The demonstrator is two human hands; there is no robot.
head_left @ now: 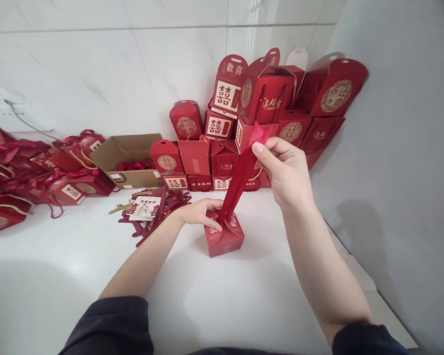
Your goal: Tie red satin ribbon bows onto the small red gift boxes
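Note:
A small red gift box stands on the white table in front of me, its curved top flaps folded together. My left hand grips the top of this box, thumb on the near side and fingers partly hidden behind it. Up and to the right, my right hand is closed in a pinch on the end of a red ribbon. The ribbon runs taut and slanting from those fingers down to the top of the box. How it is fastened there cannot be made out.
Stacked red gift boxes stand along the tiled wall. Left of them is an open cardboard carton with red ribbon inside. Dark red strips and a printed card lie before it. Ribboned boxes pile up at far left. A grey wall bounds the right.

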